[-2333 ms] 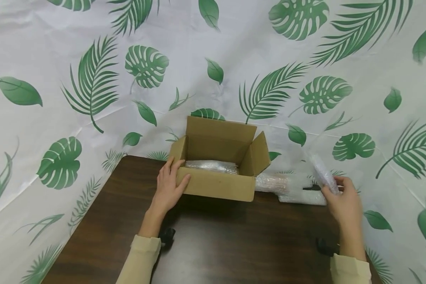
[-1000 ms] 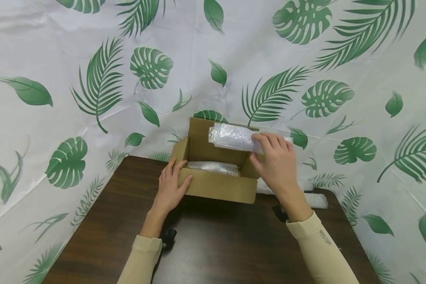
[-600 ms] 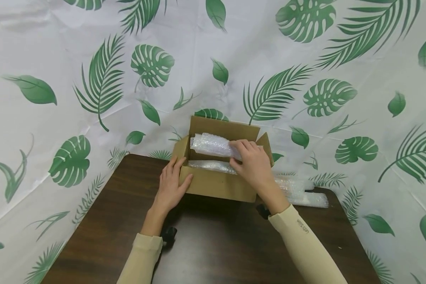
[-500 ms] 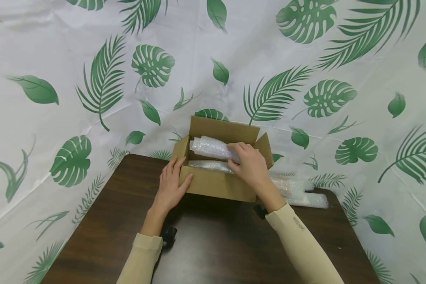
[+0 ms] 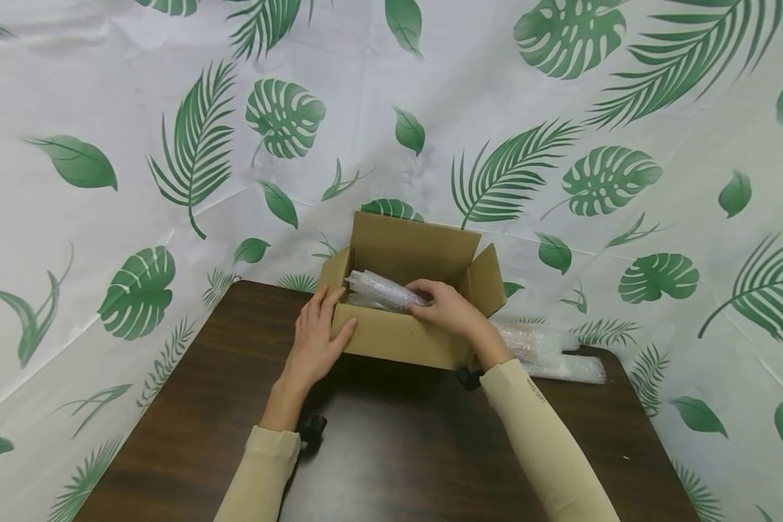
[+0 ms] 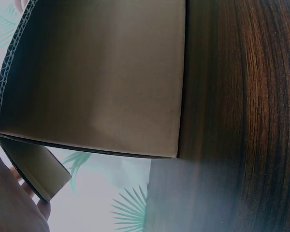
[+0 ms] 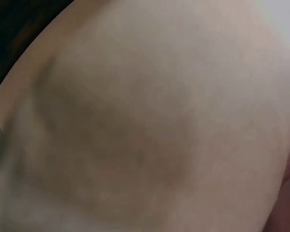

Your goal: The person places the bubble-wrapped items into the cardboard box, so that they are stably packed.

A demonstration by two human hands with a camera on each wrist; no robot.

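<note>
An open cardboard box (image 5: 401, 337) stands at the back of the table. My left hand (image 5: 315, 337) grips its front left corner, fingers over the side flap and thumb along the front. The left wrist view shows fingers behind the small flap (image 6: 36, 166). Inside the box my right hand (image 5: 445, 308) pinches a bubble-wrapped package (image 5: 385, 288) by its right end. The package slants down to the right, and another wrapped item lies mostly hidden beneath it. In the right wrist view a blurred stretch of skin fills most of the frame.
More bubble-wrapped packages (image 5: 570, 367) lie on the table right of the box, partly behind the right arm. The dark wooden table (image 5: 391, 449) reaches toward me. A white leaf-print sheet (image 5: 391, 145) hangs close behind the box.
My right hand has carried the wrapped package from the right of the table over the box and lowered it inside. My left hand has stayed on the box corner.
</note>
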